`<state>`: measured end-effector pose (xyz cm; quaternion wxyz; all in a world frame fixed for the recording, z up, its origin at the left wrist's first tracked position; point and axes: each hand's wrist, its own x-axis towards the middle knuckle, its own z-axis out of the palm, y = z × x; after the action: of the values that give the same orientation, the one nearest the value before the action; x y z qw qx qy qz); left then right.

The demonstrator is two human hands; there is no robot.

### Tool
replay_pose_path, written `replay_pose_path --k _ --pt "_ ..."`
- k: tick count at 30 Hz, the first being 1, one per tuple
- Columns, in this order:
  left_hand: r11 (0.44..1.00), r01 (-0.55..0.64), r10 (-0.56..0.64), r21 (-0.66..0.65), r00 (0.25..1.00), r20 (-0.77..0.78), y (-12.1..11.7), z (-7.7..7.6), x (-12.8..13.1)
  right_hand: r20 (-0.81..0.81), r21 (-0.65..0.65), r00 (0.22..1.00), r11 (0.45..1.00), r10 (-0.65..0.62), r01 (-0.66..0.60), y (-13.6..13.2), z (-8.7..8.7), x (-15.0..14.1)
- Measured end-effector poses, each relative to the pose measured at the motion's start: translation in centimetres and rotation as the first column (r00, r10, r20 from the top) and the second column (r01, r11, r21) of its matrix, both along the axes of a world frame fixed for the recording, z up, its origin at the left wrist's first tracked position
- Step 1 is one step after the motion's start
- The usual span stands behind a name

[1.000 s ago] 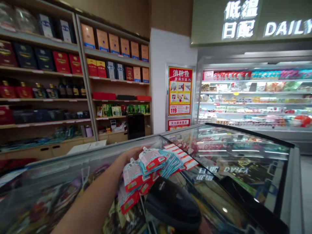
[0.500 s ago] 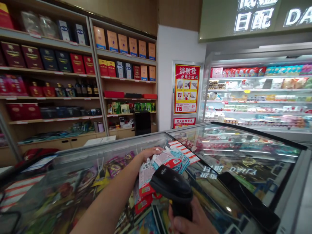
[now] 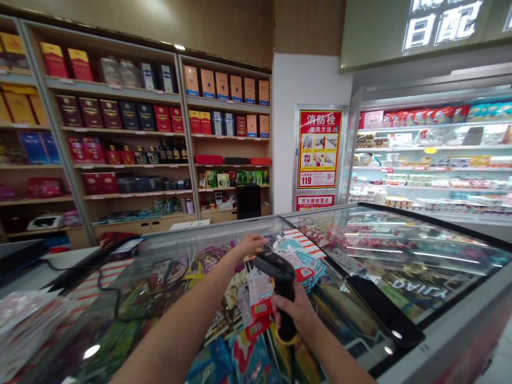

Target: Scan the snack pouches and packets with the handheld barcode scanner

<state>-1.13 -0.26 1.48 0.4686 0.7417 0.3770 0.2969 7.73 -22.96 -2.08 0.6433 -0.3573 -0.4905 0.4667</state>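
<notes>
My left hand [image 3: 251, 245] reaches out over the glass and holds the top of a bundle of sachets [image 3: 260, 293] in red, white and pale blue wrappers. The bundle hangs down and partly fans out. My right hand [image 3: 291, 310] grips the handle of a black handheld barcode scanner [image 3: 278, 272]. The scanner's head sits right beside the sachets, close to my left hand. Its beam window is hidden from this angle.
Both hands are above a glass-topped chest freezer [image 3: 400, 245] full of colourful packets. A black cable [image 3: 116, 301] and a black pad [image 3: 384, 309] lie on the glass. A stack of packets [image 3: 24, 330] sits at lower left. Shelves of boxes and a chilled display case stand behind.
The view has swung left. The scanner has risen and moved left, closer to the sachets, and the bundle now hangs more upright between my hands.
</notes>
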Motion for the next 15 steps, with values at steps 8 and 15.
replay_pose_path --k 8,15 --pt "0.951 -0.220 0.286 0.216 0.891 -0.353 -10.4 -3.1 -6.5 0.008 -0.053 0.998 0.997 -0.062 0.062 0.5 0.2 -0.1" --pt "0.916 -0.362 0.401 0.173 0.854 -0.332 -14.5 -2.7 -4.3 0.035 -0.125 0.989 0.981 -0.142 0.145 1.0 0.2 -0.7"
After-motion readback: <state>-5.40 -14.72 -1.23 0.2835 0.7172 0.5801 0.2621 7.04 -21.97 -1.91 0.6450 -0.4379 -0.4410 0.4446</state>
